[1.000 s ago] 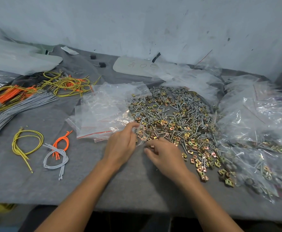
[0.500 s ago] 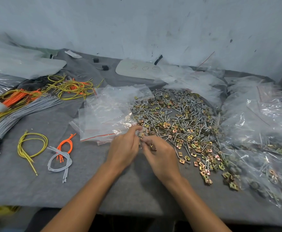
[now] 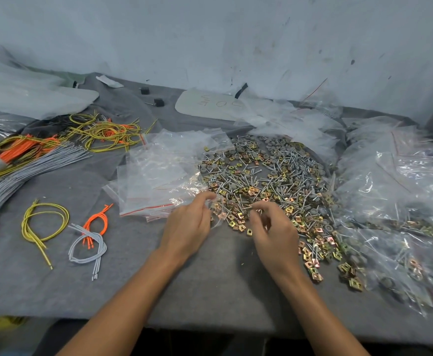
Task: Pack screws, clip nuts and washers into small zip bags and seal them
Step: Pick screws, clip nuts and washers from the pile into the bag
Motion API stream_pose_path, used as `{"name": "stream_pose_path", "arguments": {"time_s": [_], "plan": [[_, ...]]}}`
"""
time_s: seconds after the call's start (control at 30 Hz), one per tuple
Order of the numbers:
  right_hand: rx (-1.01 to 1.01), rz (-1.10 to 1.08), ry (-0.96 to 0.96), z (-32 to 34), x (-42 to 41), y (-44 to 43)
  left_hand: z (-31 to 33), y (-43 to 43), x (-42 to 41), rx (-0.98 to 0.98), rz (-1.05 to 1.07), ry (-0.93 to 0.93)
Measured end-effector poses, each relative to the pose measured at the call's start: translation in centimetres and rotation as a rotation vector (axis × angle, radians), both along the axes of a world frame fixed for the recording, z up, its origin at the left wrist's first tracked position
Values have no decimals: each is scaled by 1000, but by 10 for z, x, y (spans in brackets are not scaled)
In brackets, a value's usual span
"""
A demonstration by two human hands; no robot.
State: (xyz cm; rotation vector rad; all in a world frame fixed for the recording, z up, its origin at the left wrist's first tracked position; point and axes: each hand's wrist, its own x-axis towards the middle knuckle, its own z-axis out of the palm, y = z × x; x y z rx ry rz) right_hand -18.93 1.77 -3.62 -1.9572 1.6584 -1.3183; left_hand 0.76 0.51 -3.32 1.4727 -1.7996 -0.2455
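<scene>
The left hand (image 3: 187,224) pinches the mouth of a small zip bag (image 3: 218,214), thumb and forefinger clamped on its film. The mouth wants holding wide and tilted toward the heap. The right hand (image 3: 274,233), at three o'clock of it, has its fingertips closed on what looks like a screw (image 3: 249,208); I judge it best fed point first. The heap of screws, clip nuts and washers (image 3: 261,176) lies at twelve o'clock. On the grey felt table (image 3: 210,291), wires (image 3: 43,227) lie at nine, empty bags (image 3: 156,176) at eleven and filled bags (image 3: 403,201) at three. A scuffed white wall (image 3: 210,34) stands behind.
</scene>
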Motion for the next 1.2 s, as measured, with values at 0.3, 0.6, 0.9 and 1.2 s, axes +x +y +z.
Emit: {"name": "stream_pose_path", "arguments": {"time_s": [0.3,0.6,0.9,1.2], "plan": [[0,-40,124,-9,-13,10,2,2,-1,39,20,8],[220,-60,381,-4,-8,11,1,2,-1,51,17,20],[72,27,241,-4,-4,12,-2,0,-1,51,-1,-8],[-71,168,117,1,41,3,-8,-3,1,53,-2,26]]}}
